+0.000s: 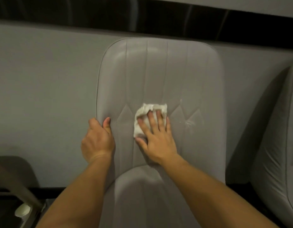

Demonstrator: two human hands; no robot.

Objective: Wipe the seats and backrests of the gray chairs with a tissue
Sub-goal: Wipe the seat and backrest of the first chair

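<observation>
Your right hand [156,137] lies flat, fingers spread, pressing the crumpled tissue [150,117] against the lower middle of the gray chair's backrest [159,71]. Your left hand [98,139] grips the backrest's left edge, thumb on the front face, steadying it. Judged: the tissue is light, soft and likely to tear or bunch, so keep it pinned under the fingers rather than pinched. The upholstery looks smooth and padded, with stitched seams that may snag. The seat [142,195] lies below. A second chair [277,145] stands near on the right; a gray wall [44,79] is behind.
</observation>
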